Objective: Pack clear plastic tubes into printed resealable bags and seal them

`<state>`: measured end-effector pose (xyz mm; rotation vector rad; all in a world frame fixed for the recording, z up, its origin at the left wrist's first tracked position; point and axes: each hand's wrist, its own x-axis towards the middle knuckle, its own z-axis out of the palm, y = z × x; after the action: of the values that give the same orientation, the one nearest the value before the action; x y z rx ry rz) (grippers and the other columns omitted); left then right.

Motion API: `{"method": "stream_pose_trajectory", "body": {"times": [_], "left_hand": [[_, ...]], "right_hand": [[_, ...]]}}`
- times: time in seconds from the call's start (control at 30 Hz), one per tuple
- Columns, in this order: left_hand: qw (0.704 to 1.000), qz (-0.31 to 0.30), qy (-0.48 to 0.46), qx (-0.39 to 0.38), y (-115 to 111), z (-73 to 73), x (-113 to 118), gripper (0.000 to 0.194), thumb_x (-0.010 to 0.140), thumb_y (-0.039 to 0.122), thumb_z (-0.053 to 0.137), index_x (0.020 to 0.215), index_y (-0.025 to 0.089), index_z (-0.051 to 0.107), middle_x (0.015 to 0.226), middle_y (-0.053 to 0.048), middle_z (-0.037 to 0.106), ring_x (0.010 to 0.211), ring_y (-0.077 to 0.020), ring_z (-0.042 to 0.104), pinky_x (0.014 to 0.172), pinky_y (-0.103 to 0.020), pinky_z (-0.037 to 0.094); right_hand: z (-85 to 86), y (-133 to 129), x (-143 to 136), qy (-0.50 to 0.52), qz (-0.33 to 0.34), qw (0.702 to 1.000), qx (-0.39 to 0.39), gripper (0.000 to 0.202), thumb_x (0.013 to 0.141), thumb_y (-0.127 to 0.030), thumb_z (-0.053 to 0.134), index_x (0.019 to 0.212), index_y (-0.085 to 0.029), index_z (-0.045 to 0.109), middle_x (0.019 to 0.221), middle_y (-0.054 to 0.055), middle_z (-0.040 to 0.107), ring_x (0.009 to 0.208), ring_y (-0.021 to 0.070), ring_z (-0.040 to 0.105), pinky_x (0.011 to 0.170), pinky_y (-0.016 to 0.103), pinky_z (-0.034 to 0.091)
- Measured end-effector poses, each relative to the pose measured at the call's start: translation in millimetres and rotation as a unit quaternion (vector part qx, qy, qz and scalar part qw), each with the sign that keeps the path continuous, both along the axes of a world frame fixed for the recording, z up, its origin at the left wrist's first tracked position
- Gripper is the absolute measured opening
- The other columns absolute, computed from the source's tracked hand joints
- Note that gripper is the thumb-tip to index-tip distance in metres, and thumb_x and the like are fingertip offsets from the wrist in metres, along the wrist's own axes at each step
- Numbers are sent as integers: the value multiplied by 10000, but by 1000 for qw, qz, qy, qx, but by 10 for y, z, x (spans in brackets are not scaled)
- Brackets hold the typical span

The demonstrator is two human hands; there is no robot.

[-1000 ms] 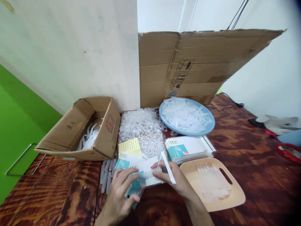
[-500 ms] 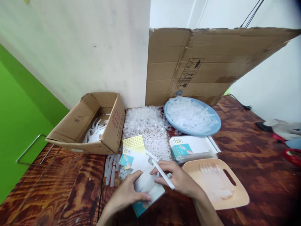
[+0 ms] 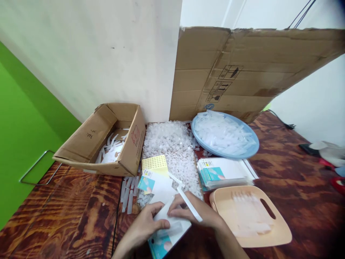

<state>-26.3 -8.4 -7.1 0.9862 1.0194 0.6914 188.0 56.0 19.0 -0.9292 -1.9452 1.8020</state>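
Observation:
In the lower middle, my left hand grips a white card packet with a teal printed end, its thumb lying across the top. The packet is tilted, and its clear cover shines a little. My right hand has bent fingers pressed on the packet's upper face, and a narrow white strip sticks out slantwise from among them. Whatever lies under those fingertips is hidden. Just beyond the hands, another white and teal card rests on a yellow sheet of round dots.
Small clear plastic pieces fill the area behind. A cardboard box with white scraps stands left, near loose clear tubes. On the right are a blue dish heaped with clear tubes, stacked cards and a beige tray.
The packet has shifted slightly down, showing more of its teal end. My right fingers have moved left and lower onto its face, carrying the white strip along. The view has turned slightly left.

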Motion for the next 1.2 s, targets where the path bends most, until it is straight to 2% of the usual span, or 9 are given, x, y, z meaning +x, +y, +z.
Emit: {"method": "stream_pose_trajectory", "body": {"times": [0.17, 0.3, 0.4, 0.53, 0.7, 0.83, 0.97, 1.1, 1.2], "left_hand": [[998, 44, 37, -27, 4, -126, 6, 435, 591, 444, 882, 786, 106, 689, 693, 7, 617, 653, -143, 502, 582, -225, 322], [976, 3, 218, 19, -45, -144, 126, 313, 635, 386, 858, 744, 129, 717, 689, -2, 660, 692, -186, 573, 608, -243, 363], [947, -58, 296, 110, -76, -82, 187, 406, 647, 353, 882, 1005, 198, 771, 878, -33, 745, 853, -245, 654, 756, -281, 454], [928, -24, 273, 254, 104, 96, 128, 445, 766, 386, 827, 1165, 226, 712, 1165, -83, 713, 1081, -259, 642, 960, -320, 460], [878, 76, 318, 348, 689, 278, 39, 177, 977, 316, 580, 961, 204, 716, 980, -65, 730, 965, -224, 666, 883, -326, 485], [826, 92, 395, 392, 1163, 173, 81, 159, 977, 255, 568, 935, 189, 706, 958, -67, 728, 934, -223, 671, 869, -330, 495], [804, 77, 436, 396, 1518, -5, 214, 158, 964, 212, 564, 1004, 176, 713, 1009, -101, 723, 966, -252, 673, 861, -352, 505], [809, 63, 423, 403, 1595, -81, 351, 173, 964, 234, 568, 1056, 190, 707, 1061, -97, 719, 1021, -253, 665, 905, -357, 501], [818, 65, 405, 403, 1460, -73, 386, 182, 978, 266, 545, 1013, 196, 709, 1027, -81, 724, 1008, -243, 668, 921, -358, 496]], "right_hand": [[13, 263, 115, -77, -164, 976, 125, 221, 965, -321, 583, 882, -188, 739, 865, 37, 727, 830, 206, 656, 751, 284, 474], [-159, 455, 19, -280, -247, 879, 297, 222, 942, -120, 532, 1085, -189, 686, 1052, 93, 680, 971, 233, 631, 858, 318, 444], [-313, 532, -113, -375, -241, 836, 320, 255, 897, -66, 553, 1084, -184, 680, 1056, 117, 650, 969, 254, 625, 783, 312, 435], [-402, 594, -225, -361, -253, 839, 317, 196, 898, -66, 549, 964, -205, 671, 982, 80, 654, 880, 218, 640, 721, 284, 414], [-375, 629, -238, -313, -290, 844, 324, 212, 937, -70, 473, 902, -198, 639, 950, 77, 675, 877, 208, 655, 771, 276, 433], [-156, 530, -142, -253, -332, 843, 339, 231, 993, -147, 409, 925, -191, 626, 954, 89, 687, 889, 215, 659, 786, 284, 454], [317, 528, 159, -188, -378, 842, 335, 250, 1020, -331, 446, 911, -209, 636, 786, 33, 702, 696, 194, 651, 665, 267, 448], [669, 1061, 639, -382, -295, 787, 385, 226, 1001, -280, 467, 1023, -210, 681, 979, 75, 751, 888, 218, 689, 788, 278, 453], [674, 1626, 955, -517, -219, 743, 364, 307, 909, -139, 536, 1174, -178, 686, 1098, 155, 742, 1012, 275, 685, 815, 309, 450]]}}
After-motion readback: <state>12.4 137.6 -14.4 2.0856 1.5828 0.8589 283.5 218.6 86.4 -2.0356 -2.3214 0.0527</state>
